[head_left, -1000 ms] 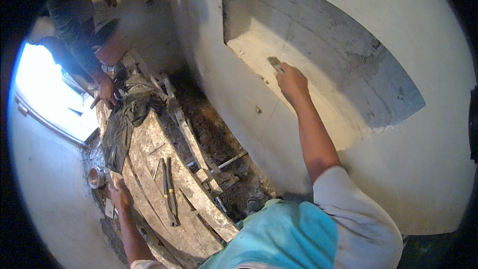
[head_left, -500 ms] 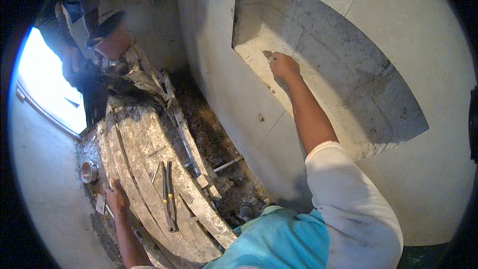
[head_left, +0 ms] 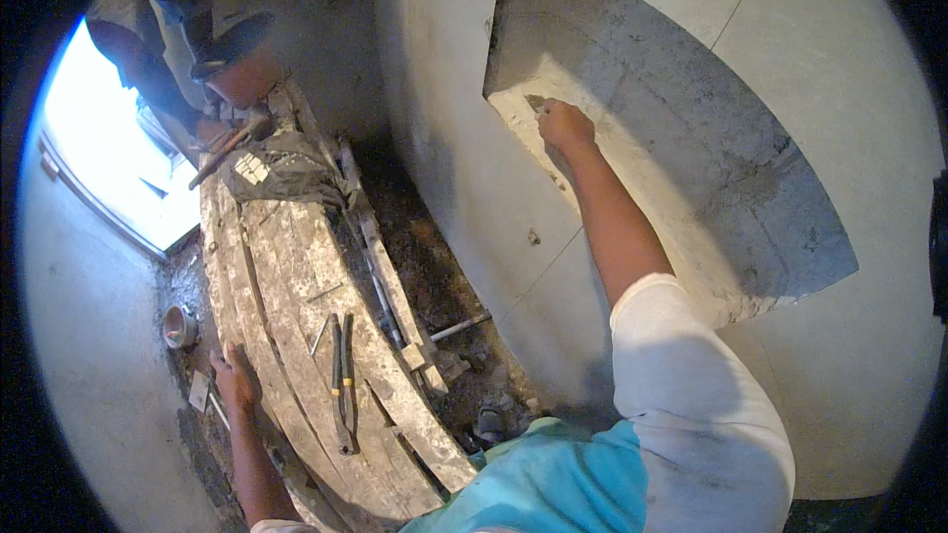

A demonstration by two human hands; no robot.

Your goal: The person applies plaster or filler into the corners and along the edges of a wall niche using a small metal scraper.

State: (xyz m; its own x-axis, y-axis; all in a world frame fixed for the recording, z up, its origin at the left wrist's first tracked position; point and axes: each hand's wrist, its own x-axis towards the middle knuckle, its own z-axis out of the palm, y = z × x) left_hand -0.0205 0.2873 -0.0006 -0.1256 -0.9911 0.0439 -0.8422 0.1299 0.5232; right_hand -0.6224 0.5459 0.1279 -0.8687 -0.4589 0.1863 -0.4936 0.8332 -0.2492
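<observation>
My right hand (head_left: 567, 126) reaches into a recessed niche in the tiled wall. Its fingers are closed around a small trowel (head_left: 535, 102), whose dark blade lies against the pale, rough lower ledge (head_left: 632, 207); the handle is hidden in my fist. Low on the left, my left hand (head_left: 235, 380) rests at the edge of the worn wooden planks (head_left: 286, 257), fingers apart, apparently holding nothing. Beside it lies a flat pale piece (head_left: 199, 391) with a thin light rod. Long-handled pincers (head_left: 343, 385) with yellow bands lie on the planks, near a short metal rod (head_left: 319, 336).
A co-worker's hand (head_left: 211, 130) is by a hammer (head_left: 232, 146) at the planks' far end, near a reddish bucket (head_left: 245, 79) and a dark cloth (head_left: 286, 173) with pale pieces. A small pot (head_left: 179, 326) stands left. Rubble (head_left: 415, 227) fills the gap beside the wall.
The view has shifted slightly. My right hand stays at the ledge with the trowel, and my left stays by the planks. The co-worker's arm has moved, bringing the hammer and cloth into clearer sight.
</observation>
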